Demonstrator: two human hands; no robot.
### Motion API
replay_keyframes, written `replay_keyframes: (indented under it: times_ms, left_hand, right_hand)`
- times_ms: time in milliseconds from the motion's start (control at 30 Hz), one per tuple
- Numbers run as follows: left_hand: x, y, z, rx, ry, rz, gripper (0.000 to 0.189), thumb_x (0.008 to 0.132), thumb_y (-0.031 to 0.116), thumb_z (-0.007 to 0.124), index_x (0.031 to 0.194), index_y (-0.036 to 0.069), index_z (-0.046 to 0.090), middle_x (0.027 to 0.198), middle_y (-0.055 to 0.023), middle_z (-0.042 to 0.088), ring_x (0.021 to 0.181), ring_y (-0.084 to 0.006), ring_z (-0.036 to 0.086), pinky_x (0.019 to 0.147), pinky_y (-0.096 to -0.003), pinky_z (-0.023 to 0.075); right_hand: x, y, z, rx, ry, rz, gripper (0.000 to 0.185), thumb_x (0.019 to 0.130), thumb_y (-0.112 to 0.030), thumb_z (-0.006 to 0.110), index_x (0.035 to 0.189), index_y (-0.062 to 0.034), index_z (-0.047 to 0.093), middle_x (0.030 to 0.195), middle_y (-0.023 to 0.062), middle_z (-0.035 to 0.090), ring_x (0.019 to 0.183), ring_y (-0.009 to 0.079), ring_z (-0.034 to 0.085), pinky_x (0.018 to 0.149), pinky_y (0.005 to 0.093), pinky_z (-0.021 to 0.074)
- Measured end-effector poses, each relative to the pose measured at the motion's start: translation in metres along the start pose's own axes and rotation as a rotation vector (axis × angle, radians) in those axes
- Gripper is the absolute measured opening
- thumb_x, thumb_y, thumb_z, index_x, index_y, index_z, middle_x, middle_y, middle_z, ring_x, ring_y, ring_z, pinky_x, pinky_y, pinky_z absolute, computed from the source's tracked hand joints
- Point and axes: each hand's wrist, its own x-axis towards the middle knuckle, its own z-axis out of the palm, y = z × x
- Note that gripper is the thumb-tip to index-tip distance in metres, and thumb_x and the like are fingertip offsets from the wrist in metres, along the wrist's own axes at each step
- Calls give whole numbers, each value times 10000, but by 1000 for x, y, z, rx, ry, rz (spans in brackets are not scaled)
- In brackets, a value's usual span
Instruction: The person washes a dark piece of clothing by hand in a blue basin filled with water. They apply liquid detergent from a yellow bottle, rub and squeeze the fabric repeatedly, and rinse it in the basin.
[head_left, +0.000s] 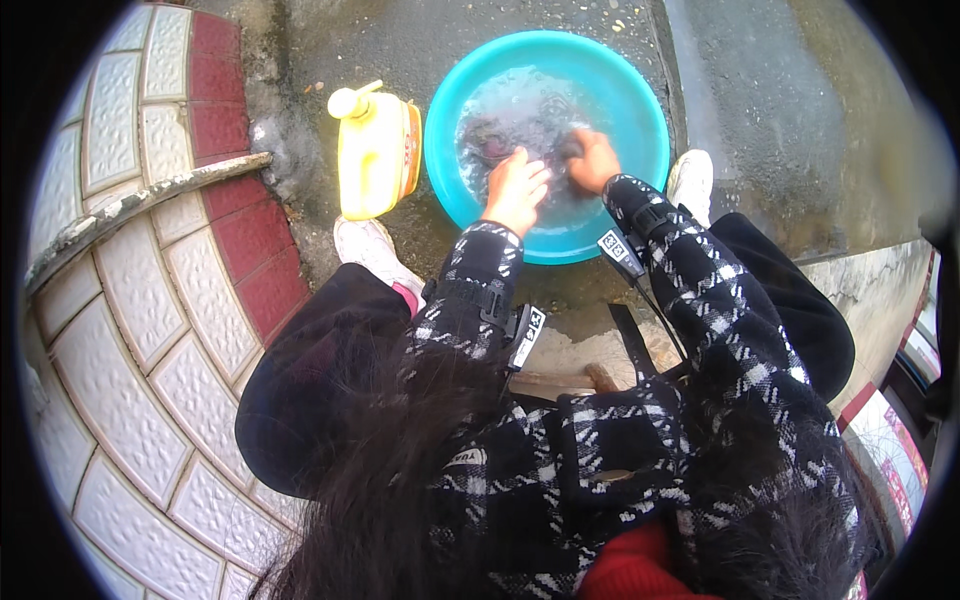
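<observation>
A round turquoise plastic basin (652, 142) stands on the wet ground, holding sudsy water with a dark, partly reddish cloth-like item (491, 142) in it. My left hand (517, 187) is over the near left part of the water, beside the dark item, with its fingers somewhat apart; whether it touches the item cannot be told. On the right, my right hand (594, 160) reaches into the water with its fingers curled, and its fingertips are hidden in the water and dark material. Left of the basin stands a yellow plastic jug (367, 165) with a round cap.
A tiled wall (172, 285) with a red tile edge rises on the left, and a weathered pole (150, 193) sticks out from it. My shoes stand on either side of the basin. A concrete ledge (862, 292) lies at the right.
</observation>
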Motion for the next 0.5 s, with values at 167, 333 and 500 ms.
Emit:
replay_keyframes:
  times_ms: [167, 333, 500]
  left_hand:
    - [2, -1, 4, 2, 133, -38, 564, 867, 348, 404, 1274, 1, 223, 1264, -213, 331, 1159, -311, 353, 950, -402, 298]
    - [5, 4, 11, -308, 31, -53, 616, 843, 471, 386, 1245, 18, 273, 1212, -192, 373, 1105, -320, 382, 907, -436, 333]
    - [16, 2, 14, -293, -168, -14, 420, 882, 328, 335, 1165, 18, 356, 1153, -178, 409, 1031, -300, 425, 854, -455, 363]
  right_hand:
    - [-10, -32, -27, 19, -118, -140, 437, 682, -102, 519, 1119, -105, 498, 1031, 207, 511, 1028, 335, 461, 899, 370, 364]
    - [-46, -92, -84, 200, -317, -480, 228, 694, -110, 548, 917, -85, 589, 942, 124, 548, 917, 289, 520, 811, 358, 408]
    - [-58, -121, -100, 75, -184, -533, 204, 763, -218, 520, 836, -39, 580, 853, 165, 557, 822, 337, 534, 726, 396, 428]
